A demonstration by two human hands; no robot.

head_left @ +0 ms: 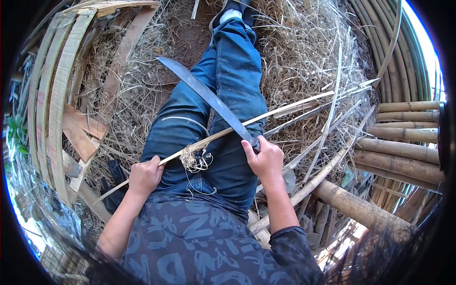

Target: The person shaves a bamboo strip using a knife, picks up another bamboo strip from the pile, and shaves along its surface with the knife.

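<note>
Leaves (21, 135), small and green, show at the far left of the blue jeans (235, 66). Between them and the jeans come pale wooden slats (59, 104) joined in a frame, then a dark object (115, 172), too unclear to name, near the left thigh. Just beside that thigh, the left hand (146, 175) is closed around a long, pale strip (216, 137). One end of the strip sticks out past the hand, left of the jeans; the rest slants over both thighs and on beyond their right side. A tangle of curled shavings (195, 162) sits at the lap of the jeans. Over the jeans, a long knife (209, 97) crosses the strip, its blade tip out past their left edge and its handle by the right thigh; whether blade and strip touch, I cannot tell. The right hand (267, 159) grips that handle, just over the right thigh. Right of the jeans, dry fibres (304, 52) cover the ground, and farther right bamboo poles (403, 156) lie side by side.
</note>
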